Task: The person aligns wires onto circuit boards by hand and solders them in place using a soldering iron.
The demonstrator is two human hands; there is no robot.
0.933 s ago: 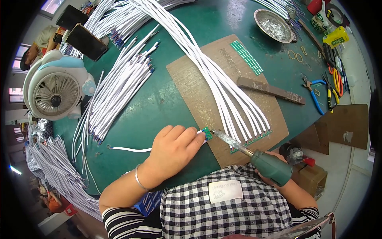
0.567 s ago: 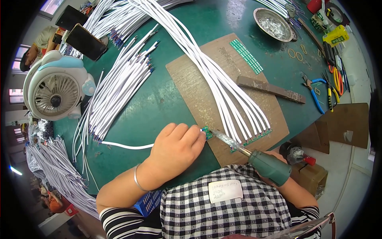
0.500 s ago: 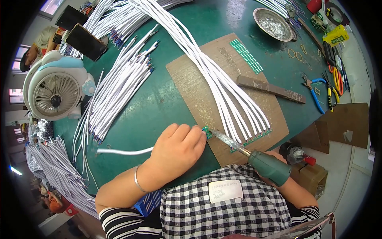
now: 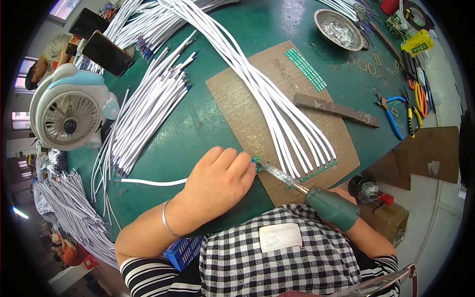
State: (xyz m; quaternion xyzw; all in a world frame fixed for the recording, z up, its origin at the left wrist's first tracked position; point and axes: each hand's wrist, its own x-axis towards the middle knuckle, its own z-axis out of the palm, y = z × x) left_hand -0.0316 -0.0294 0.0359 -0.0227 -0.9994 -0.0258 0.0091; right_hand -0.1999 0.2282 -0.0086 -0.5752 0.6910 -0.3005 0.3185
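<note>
My left hand is closed in a pinch on a white cable, whose free end stretches out to the left over the table. At its fingertips sits a small green circuit board, partly covered by the fingers. My right hand grips a soldering iron by its green handle and is mostly hidden behind it. The iron's tip touches or nearly touches the small board. Just beyond the iron, a row of white cables ends at a strip of green boards on a brown work board.
Bundled white cables lie to the left, near a white fan and a phone. A perforated green panel and a dark bar rest on the work board. A metal bowl and pliers stand farther right.
My left hand has shifted slightly up and left, and the cable's free end has moved a little with it. The soldering iron's handle has moved slightly left.
</note>
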